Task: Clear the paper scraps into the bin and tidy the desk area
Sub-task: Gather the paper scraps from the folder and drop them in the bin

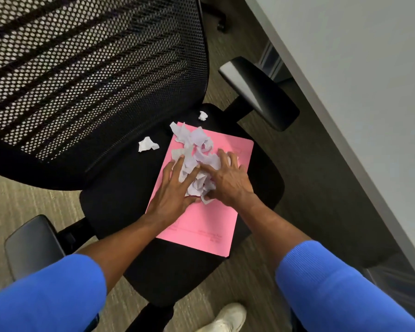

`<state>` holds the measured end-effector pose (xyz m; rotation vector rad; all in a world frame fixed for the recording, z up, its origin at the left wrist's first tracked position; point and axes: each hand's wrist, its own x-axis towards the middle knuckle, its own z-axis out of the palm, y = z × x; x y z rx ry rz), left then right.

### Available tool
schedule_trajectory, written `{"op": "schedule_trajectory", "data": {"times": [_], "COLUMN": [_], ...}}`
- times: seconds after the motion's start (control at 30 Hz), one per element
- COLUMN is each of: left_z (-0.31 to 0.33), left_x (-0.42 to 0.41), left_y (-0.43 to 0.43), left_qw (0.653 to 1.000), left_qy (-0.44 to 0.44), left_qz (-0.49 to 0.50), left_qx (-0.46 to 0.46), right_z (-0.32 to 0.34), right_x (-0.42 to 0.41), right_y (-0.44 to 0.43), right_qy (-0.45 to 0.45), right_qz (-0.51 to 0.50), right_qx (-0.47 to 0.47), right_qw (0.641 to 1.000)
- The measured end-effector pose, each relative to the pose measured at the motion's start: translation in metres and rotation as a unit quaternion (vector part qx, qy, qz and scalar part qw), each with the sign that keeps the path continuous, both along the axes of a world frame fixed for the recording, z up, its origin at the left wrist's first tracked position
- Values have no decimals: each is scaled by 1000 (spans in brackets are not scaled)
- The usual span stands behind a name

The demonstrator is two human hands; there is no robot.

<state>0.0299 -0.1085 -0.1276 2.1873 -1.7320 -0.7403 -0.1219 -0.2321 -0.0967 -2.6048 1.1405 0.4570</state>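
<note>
A heap of crumpled white paper scraps (pixel 197 152) lies on a pink folder (pixel 206 221), which rests on the black seat of an office chair (pixel 120 200). My left hand (pixel 175 190) presses against the heap from the left with fingers spread. My right hand (pixel 225 178) cups the heap from the right, fingers curled over the scraps. Two loose scraps lie on the seat apart from the heap: one (pixel 147 144) left of the folder, a smaller one (pixel 203 115) near the seat's back edge. No bin is in view.
The chair's mesh backrest (pixel 86 75) fills the upper left. Armrests stand at the right (pixel 259 92) and lower left (pixel 31 245). A grey desk edge (pixel 345 104) runs diagonally down the right. Carpet lies below, with a white shoe (pixel 225 317) at the bottom.
</note>
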Motion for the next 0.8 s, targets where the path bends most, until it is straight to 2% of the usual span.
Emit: {"op": "schedule_trajectory", "data": {"times": [0.13,0.33,0.5,0.8], "left_z": [2,-4,-3,7], "left_x": [-3,0,2,-6], "left_y": [0,4,3,15], "left_qw": [998,996,993,987], "left_qy": [-58,-52,-21,18], "left_qz": [-33,-19,9,70], "left_qx": [-16,-73,-117,-141], "right_z": [-4,-10,-15,-11], "right_x": [-6,-9,-15,-43], "right_y": [7,21,32,52], "right_qy": [-55,-92,-129,-270], "right_qz": [0,-25,-101,-275], "right_qx": [-18,-25,-2,26], "right_qw": [998,995,987,922]}}
